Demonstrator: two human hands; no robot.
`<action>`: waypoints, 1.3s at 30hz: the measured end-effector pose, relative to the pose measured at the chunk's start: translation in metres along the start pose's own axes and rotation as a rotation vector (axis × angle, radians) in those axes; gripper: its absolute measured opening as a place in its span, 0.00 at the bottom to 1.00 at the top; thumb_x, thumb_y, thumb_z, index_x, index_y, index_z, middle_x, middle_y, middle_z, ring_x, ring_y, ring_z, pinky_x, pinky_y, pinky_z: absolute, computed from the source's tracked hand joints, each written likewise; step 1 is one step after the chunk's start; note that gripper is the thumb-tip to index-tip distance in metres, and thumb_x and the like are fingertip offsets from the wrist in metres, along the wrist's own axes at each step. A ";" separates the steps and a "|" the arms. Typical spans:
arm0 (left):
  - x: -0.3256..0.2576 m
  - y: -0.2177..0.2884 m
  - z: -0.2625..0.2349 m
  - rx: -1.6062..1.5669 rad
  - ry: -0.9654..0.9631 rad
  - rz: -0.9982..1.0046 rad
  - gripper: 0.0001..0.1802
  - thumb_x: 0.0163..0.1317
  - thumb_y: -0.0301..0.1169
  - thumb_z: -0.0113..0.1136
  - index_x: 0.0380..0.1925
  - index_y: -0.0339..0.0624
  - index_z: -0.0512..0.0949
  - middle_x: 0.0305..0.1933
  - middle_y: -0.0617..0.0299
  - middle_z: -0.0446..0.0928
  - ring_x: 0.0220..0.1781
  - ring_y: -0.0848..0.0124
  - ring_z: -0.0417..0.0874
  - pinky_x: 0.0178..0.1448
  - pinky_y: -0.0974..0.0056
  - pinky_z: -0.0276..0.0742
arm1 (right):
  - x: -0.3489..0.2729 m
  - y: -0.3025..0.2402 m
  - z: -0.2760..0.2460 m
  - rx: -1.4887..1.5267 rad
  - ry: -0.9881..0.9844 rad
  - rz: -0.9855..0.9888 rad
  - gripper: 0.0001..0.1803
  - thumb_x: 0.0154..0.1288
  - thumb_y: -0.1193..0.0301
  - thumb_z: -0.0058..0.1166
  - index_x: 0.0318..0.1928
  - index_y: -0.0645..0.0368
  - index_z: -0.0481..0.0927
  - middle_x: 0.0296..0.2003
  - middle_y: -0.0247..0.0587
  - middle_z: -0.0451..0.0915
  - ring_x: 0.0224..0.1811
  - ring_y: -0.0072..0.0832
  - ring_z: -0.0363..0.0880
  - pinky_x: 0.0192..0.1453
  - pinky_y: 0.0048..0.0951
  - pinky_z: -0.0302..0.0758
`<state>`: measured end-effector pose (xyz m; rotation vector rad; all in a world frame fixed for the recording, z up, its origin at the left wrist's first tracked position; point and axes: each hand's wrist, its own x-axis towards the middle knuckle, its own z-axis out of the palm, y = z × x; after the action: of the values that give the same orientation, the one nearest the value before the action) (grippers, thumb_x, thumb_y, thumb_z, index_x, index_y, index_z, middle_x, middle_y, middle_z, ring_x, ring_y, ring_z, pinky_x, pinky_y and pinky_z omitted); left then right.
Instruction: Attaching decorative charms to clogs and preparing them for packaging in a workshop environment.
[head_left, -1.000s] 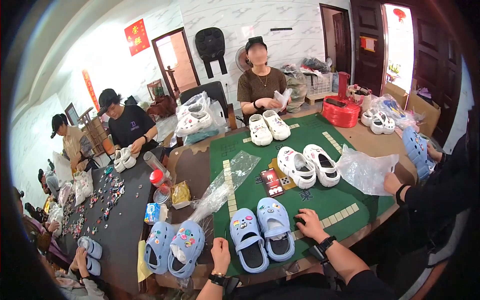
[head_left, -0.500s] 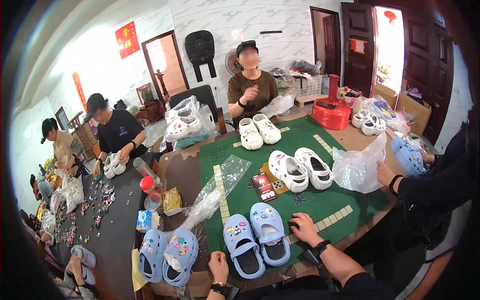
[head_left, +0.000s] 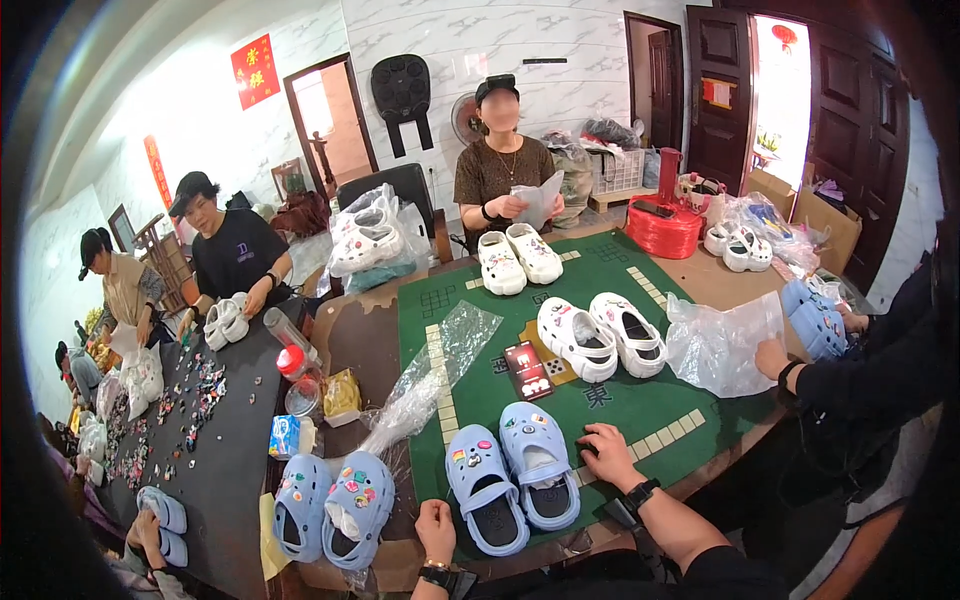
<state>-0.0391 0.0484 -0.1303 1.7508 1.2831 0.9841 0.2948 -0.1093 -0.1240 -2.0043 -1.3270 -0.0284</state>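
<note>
Two light-blue clogs [head_left: 487,490] with colourful charms lie on the green mat, between my hands. Just left of them, my left hand [head_left: 436,530] rests at the table's near edge, its fingers curled with nothing visible in them. On the other side, my right hand [head_left: 610,455] lies on the mat near the clog's heel, fingers stretched out and holding nothing. Another charm-covered blue pair [head_left: 357,508] stands left of my left hand, white stuffing inside. White clogs [head_left: 580,342] sit beyond my right hand, and a further white pair [head_left: 517,262] is farther back.
A phone-like red and black card [head_left: 527,370] lies mid-mat, beside a clear plastic sleeve [head_left: 440,370]. At right, a co-worker's hand touches a clear bag [head_left: 715,345]. Loose charms [head_left: 195,400] cover the dark table at left. Red twine [head_left: 662,228] stands at the far right.
The person across has lowered a raised hand and now holds a plastic bag in both hands. The co-worker in dark clothing at left has lifted their head. My hands have barely moved.
</note>
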 end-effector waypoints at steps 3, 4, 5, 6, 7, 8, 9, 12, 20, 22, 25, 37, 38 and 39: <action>0.000 0.001 0.000 0.045 -0.015 -0.004 0.05 0.61 0.26 0.59 0.31 0.34 0.76 0.24 0.54 0.77 0.24 0.64 0.78 0.31 0.61 0.74 | 0.000 0.001 0.000 0.006 0.012 -0.011 0.15 0.51 0.72 0.62 0.43 0.54 0.83 0.55 0.44 0.76 0.62 0.45 0.69 0.64 0.44 0.66; 0.000 0.000 0.000 0.036 -0.003 0.018 0.05 0.61 0.26 0.59 0.31 0.34 0.76 0.24 0.54 0.77 0.24 0.63 0.78 0.31 0.61 0.73 | 0.000 0.000 -0.001 0.005 0.010 -0.011 0.15 0.51 0.72 0.62 0.43 0.54 0.83 0.55 0.44 0.76 0.62 0.45 0.69 0.64 0.44 0.66; -0.001 -0.001 0.001 0.026 0.008 0.040 0.05 0.61 0.26 0.58 0.31 0.34 0.76 0.24 0.54 0.77 0.24 0.63 0.78 0.31 0.61 0.73 | -0.001 -0.001 -0.002 0.006 0.012 -0.014 0.15 0.51 0.72 0.62 0.43 0.54 0.83 0.54 0.44 0.76 0.61 0.45 0.69 0.64 0.44 0.66; -0.001 -0.003 0.001 0.027 0.008 0.038 0.05 0.61 0.26 0.58 0.31 0.34 0.76 0.24 0.54 0.77 0.24 0.63 0.78 0.31 0.61 0.73 | -0.001 -0.001 -0.002 0.009 0.014 -0.018 0.15 0.51 0.72 0.62 0.43 0.54 0.83 0.54 0.44 0.76 0.61 0.45 0.69 0.64 0.44 0.66; -0.001 -0.005 0.001 0.014 0.005 0.034 0.05 0.61 0.26 0.58 0.31 0.34 0.76 0.24 0.54 0.77 0.24 0.63 0.78 0.31 0.61 0.73 | -0.002 -0.002 -0.002 0.010 0.011 -0.017 0.15 0.51 0.72 0.62 0.43 0.54 0.83 0.54 0.44 0.76 0.61 0.45 0.69 0.64 0.44 0.66; -0.003 -0.007 0.000 0.002 0.000 0.030 0.05 0.62 0.25 0.58 0.31 0.34 0.76 0.24 0.53 0.77 0.24 0.63 0.78 0.30 0.61 0.73 | -0.003 -0.003 -0.003 0.006 0.010 -0.016 0.15 0.51 0.72 0.62 0.42 0.54 0.83 0.54 0.45 0.76 0.61 0.45 0.69 0.64 0.44 0.66; -0.004 -0.003 0.000 0.002 -0.002 0.029 0.05 0.62 0.25 0.58 0.31 0.34 0.76 0.24 0.53 0.77 0.24 0.63 0.78 0.30 0.61 0.73 | -0.004 -0.003 -0.003 0.001 0.012 -0.015 0.15 0.51 0.72 0.62 0.42 0.54 0.83 0.54 0.45 0.76 0.61 0.45 0.69 0.64 0.44 0.66; -0.006 0.001 -0.002 0.004 -0.013 0.008 0.04 0.61 0.25 0.58 0.31 0.34 0.75 0.23 0.54 0.77 0.23 0.65 0.78 0.30 0.62 0.72 | -0.007 -0.003 -0.004 0.001 0.014 -0.015 0.15 0.51 0.71 0.62 0.42 0.54 0.83 0.54 0.44 0.76 0.61 0.45 0.69 0.64 0.44 0.66; 0.005 -0.014 -0.002 -0.044 -0.019 0.034 0.04 0.63 0.24 0.58 0.33 0.34 0.76 0.24 0.54 0.78 0.24 0.69 0.78 0.31 0.63 0.74 | 0.009 0.009 0.014 0.003 0.044 -0.076 0.14 0.50 0.72 0.62 0.41 0.56 0.82 0.53 0.45 0.76 0.60 0.45 0.70 0.63 0.44 0.67; 0.008 0.011 -0.010 0.016 0.015 0.106 0.07 0.65 0.28 0.57 0.35 0.35 0.78 0.29 0.51 0.80 0.30 0.63 0.82 0.38 0.61 0.77 | 0.017 0.001 0.014 0.024 0.081 -0.128 0.14 0.48 0.74 0.62 0.39 0.56 0.82 0.52 0.47 0.77 0.58 0.46 0.72 0.61 0.45 0.68; 0.009 0.017 0.007 0.045 -0.027 0.183 0.06 0.64 0.29 0.57 0.35 0.37 0.78 0.29 0.48 0.79 0.31 0.55 0.83 0.36 0.58 0.76 | 0.014 -0.006 -0.021 -0.014 0.162 -0.130 0.13 0.47 0.76 0.61 0.38 0.57 0.82 0.49 0.48 0.78 0.54 0.48 0.74 0.59 0.46 0.70; -0.005 -0.001 -0.001 -0.012 -0.020 0.082 0.05 0.63 0.29 0.59 0.34 0.39 0.78 0.27 0.51 0.79 0.29 0.58 0.83 0.35 0.59 0.76 | -0.004 -0.003 -0.001 0.008 0.112 -0.059 0.15 0.47 0.75 0.61 0.39 0.54 0.84 0.49 0.45 0.78 0.56 0.46 0.72 0.61 0.44 0.68; -0.007 -0.001 -0.003 0.008 -0.022 0.087 0.06 0.63 0.30 0.59 0.34 0.39 0.77 0.27 0.51 0.79 0.29 0.57 0.83 0.35 0.58 0.76 | -0.006 -0.001 -0.001 0.004 0.118 -0.064 0.15 0.47 0.75 0.61 0.39 0.54 0.84 0.49 0.45 0.78 0.56 0.46 0.72 0.61 0.44 0.68; -0.008 0.002 -0.006 0.025 -0.019 0.100 0.06 0.63 0.30 0.59 0.34 0.38 0.77 0.27 0.51 0.79 0.29 0.56 0.83 0.35 0.58 0.76 | -0.007 0.002 0.000 0.006 0.099 -0.098 0.15 0.48 0.74 0.62 0.40 0.54 0.83 0.49 0.46 0.77 0.56 0.47 0.72 0.61 0.45 0.68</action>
<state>-0.0452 0.0412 -0.1273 1.8540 1.2112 1.0088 0.2926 -0.1149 -0.1279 -1.9063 -1.3597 -0.1669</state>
